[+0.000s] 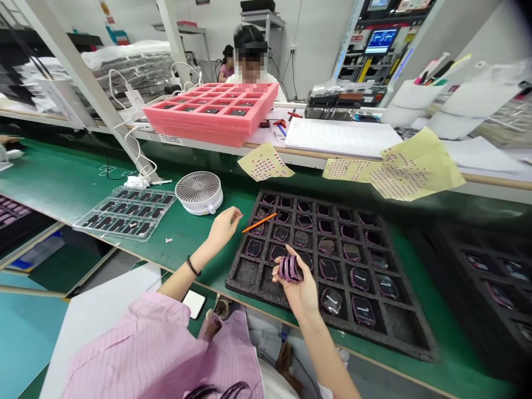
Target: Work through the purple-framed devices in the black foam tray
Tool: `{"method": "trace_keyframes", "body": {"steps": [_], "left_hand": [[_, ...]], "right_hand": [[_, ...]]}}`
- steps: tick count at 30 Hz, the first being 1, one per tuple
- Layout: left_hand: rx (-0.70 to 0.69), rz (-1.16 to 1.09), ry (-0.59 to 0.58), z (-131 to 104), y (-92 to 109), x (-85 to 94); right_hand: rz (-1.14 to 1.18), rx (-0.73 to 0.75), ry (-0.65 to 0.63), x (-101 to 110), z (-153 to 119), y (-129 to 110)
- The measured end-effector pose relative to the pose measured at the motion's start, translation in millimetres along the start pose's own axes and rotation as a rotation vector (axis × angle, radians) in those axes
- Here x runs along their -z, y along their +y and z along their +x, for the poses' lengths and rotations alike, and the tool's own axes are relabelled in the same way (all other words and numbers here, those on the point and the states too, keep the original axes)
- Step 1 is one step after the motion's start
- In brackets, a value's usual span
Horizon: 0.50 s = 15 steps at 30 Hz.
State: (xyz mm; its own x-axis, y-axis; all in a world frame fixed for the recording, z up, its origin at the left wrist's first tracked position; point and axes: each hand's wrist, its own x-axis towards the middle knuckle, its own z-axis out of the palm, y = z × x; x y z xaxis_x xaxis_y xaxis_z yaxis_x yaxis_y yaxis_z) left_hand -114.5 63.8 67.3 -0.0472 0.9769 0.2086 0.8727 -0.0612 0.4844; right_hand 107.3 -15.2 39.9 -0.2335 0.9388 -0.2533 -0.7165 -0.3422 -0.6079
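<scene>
My right hand (300, 285) is wrapped round a small stack of purple-framed watch cases (290, 268), held above the front part of a black foam tray (245, 272). Many of the tray's compartments hold dark, square watch cases (361, 279) with purple rims. Left of the tray, my left hand (223, 226) is raised over the bench with its fingertips pinched together; whatever they hold, if anything, is too small to make out. Just right of those fingertips, an orange stick (260, 222) lies across the tray's left edge.
A round white fan (199, 192) stands behind my left hand. Farther left lies a clear plastic tray (128, 213) of black parts. On the shelf ahead rest a pink foam tray (208, 119) and papers (341, 136). More black trays (490, 288) are at the right. A person sits opposite.
</scene>
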Motion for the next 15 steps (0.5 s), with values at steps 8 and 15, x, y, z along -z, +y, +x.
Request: {"method": "trace_keyframes", "body": {"steps": [8,15], "left_hand": [[0.127,-0.961,-0.334,-69.6,62.7,-21.8],[0.249,-1.111,-0.177,-80.8,74.9,-48.7]], "right_hand": [[-0.137,0.214,0.023,-5.0,-3.2,6.8],[-0.287,0.357,0.068,-4.5,-8.4,12.6]]}}
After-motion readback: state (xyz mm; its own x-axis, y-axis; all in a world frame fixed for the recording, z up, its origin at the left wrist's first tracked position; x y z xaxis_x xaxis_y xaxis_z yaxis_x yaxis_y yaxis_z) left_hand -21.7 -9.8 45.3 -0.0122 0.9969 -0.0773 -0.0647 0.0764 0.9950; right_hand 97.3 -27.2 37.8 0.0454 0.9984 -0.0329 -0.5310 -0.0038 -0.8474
